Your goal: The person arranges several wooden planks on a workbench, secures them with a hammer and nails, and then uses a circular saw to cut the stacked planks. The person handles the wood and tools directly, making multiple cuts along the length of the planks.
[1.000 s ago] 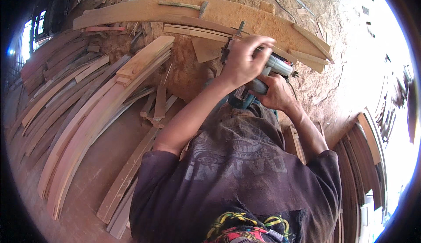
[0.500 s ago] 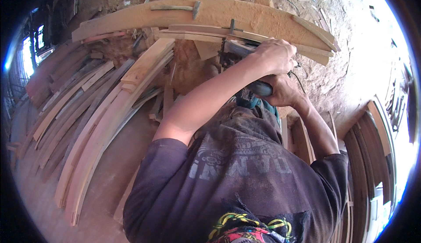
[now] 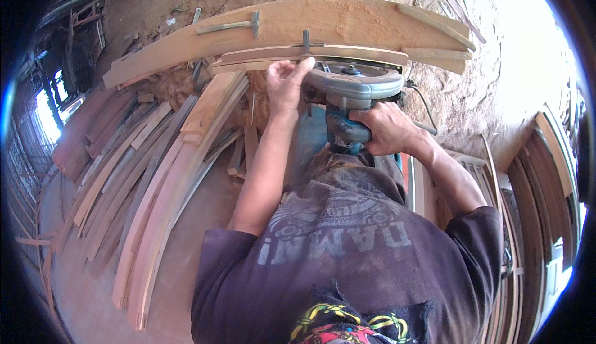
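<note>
A grey and teal circular saw point(image 3: 354, 85) rests at the near edge of long wood strips point(image 3: 261, 54), its round guard and centre bolt showing. My right hand point(image 3: 391, 126) wraps round its rear handle. My left hand point(image 3: 285, 86) is at the saw's left front end, thumb stretched toward the saw and fingers bent on the other side, with a gap between. Nothing shows in its grip. A dark metal guide bar point(image 3: 306, 41) sticks up across the strips just beyond my left thumb. The saw's underside is hidden.
A broad curved plank point(image 3: 298, 18) covered in sawdust lies beyond, with a hammer point(image 3: 233, 27) on it. Stacked curved boards point(image 3: 180, 158) spread on the left; more boards point(image 3: 540, 182) stand at right. A black cord point(image 3: 425, 103) trails right of the saw.
My left hand has come off the top of the saw and moved left to its front end. The saw's guard is now uncovered. My right hand keeps its grip on the handle.
</note>
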A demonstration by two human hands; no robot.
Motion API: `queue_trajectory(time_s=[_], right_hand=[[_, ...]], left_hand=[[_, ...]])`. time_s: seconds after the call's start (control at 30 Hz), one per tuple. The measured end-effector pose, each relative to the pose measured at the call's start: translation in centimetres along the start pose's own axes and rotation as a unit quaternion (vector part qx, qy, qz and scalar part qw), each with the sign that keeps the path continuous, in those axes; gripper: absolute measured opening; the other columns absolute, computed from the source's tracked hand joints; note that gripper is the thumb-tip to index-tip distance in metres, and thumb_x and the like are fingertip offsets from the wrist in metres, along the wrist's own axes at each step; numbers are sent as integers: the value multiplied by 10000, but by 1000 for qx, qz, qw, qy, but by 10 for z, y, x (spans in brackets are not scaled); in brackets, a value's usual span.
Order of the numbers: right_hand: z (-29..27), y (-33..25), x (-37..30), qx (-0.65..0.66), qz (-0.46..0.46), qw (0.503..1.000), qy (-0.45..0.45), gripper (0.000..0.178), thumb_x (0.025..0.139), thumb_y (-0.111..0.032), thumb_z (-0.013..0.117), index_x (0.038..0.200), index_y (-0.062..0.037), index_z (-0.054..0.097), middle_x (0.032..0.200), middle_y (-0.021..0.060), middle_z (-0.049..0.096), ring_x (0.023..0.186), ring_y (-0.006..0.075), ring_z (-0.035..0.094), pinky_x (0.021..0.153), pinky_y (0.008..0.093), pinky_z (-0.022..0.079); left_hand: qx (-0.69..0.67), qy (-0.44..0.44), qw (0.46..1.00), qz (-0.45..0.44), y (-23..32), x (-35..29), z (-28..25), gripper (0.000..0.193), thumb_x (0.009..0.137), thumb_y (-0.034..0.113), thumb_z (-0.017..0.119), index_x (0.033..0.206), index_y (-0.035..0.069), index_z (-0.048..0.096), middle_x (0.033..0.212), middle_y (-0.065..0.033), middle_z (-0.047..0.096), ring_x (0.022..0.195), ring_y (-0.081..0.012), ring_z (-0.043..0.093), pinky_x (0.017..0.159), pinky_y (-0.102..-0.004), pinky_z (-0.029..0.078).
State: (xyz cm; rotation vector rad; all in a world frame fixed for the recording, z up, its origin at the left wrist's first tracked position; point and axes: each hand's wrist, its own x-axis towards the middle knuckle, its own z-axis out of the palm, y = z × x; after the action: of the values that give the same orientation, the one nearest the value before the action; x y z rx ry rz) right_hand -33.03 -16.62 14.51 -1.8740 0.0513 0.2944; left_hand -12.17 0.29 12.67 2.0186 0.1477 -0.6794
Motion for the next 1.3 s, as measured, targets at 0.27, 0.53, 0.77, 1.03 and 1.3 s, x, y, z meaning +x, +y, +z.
queue_trajectory(time_s=[0.27,0.53,0.77,1.03,1.3], right_hand=[[3,8,-1,11,-18,1000,3,528,616,-147,759,1137,-61,751,874,240,739,874,461,735,753,563,584],[1,6,-2,19,-7,1000,-3,402,626,-134,754,1018,-47,734,832,239,734,835,466,737,735,564,587],[-1,4,-2,28,-19,999,16,364,638,-111,744,997,-46,738,802,241,731,820,454,749,718,560,595],[-2,5,0,28,-12,1000,-9,362,640,-109,745,998,-52,738,795,230,733,814,439,755,729,555,599],[2,7,1,26,-12,1000,-6,431,613,-119,756,1039,-56,736,807,222,735,831,435,752,732,545,593]], left_hand=[[-63,-116,976,-174,26,-13,3,508,914,454,855,1147,17,740,1083,-80,754,987,-166,700,893,-351,546],[53,-146,975,-158,4,1,-8,689,947,692,694,1243,71,732,1160,-73,737,1101,-188,658,982,-364,473],[45,-143,976,-159,-4,5,-12,732,937,696,704,1307,64,706,1162,-72,724,1077,-191,651,966,-364,470],[57,-130,977,-158,3,2,-11,747,935,700,706,1334,68,687,1190,-72,708,1132,-198,631,1014,-397,451],[61,-123,976,-171,-2,6,-14,762,946,717,685,1375,87,670,1258,-73,701,1221,-189,606,1089,-409,411]])
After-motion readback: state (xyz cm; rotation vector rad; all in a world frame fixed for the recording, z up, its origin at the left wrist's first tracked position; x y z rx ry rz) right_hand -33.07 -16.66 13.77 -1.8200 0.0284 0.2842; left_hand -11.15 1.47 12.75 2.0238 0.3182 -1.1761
